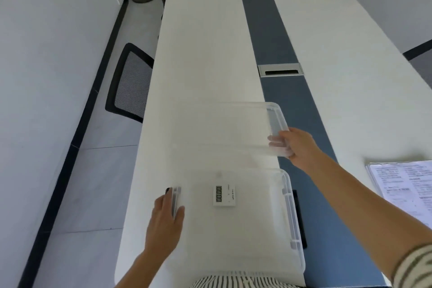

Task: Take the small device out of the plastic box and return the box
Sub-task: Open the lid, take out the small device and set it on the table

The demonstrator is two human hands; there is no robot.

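Note:
A clear plastic box (293,217) stands open on the white table (205,54) right in front of me. A small white device (224,195) with a row of dark squares lies flat on its bottom. My left hand (166,220) grips the box's left rim. Further away lies the clear lid (277,119), flat on the table. My right hand (292,145) holds the lid's near right corner, fingers curled around its edge.
A dark blue strip with a metal cable slot (279,69) runs down the table's middle. Printed papers (406,187) lie at the right. A black mesh chair (131,82) stands left of the table, beside a white wall.

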